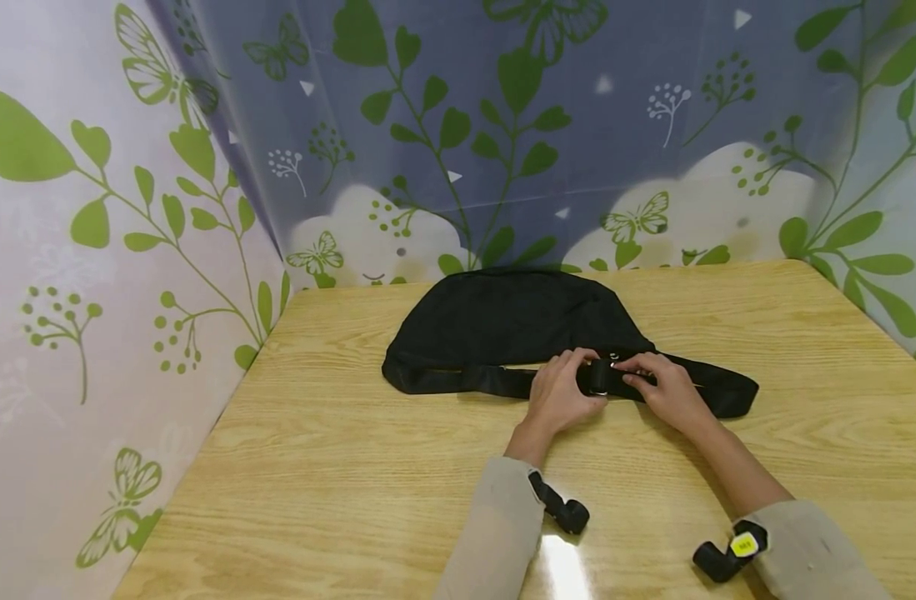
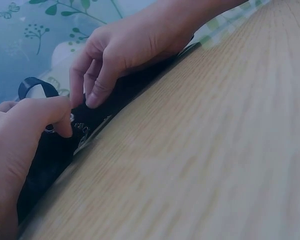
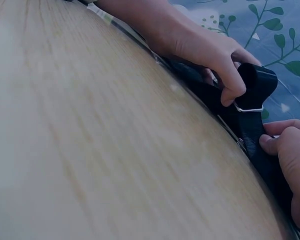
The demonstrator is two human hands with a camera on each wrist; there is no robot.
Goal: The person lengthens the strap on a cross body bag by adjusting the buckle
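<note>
A black bag (image 1: 518, 317), rounded along its top, lies on the table with its webbing strap (image 1: 435, 381) across the front. Part of the strap stands up in a loop (image 3: 262, 82) through a metal slider (image 3: 250, 109). My left hand (image 1: 563, 396) grips the strap at this loop, with the thumb tip right at the slider's end. Just to the right, the fingertips and thumb of my right hand (image 1: 669, 390) pinch the strap. In the left wrist view, the left hand (image 2: 25, 130) and right hand (image 2: 122, 50) nearly meet, and their fingers hide part of the strap.
Under everything is a wood-grain table (image 1: 315, 467). A patterned cloth (image 1: 442, 142) with leaves and butterflies hangs behind it and at both sides. The strap's right end (image 1: 731, 396) spreads in a bend past the right hand. Black straps (image 1: 570, 515) sit on both sleeve cuffs.
</note>
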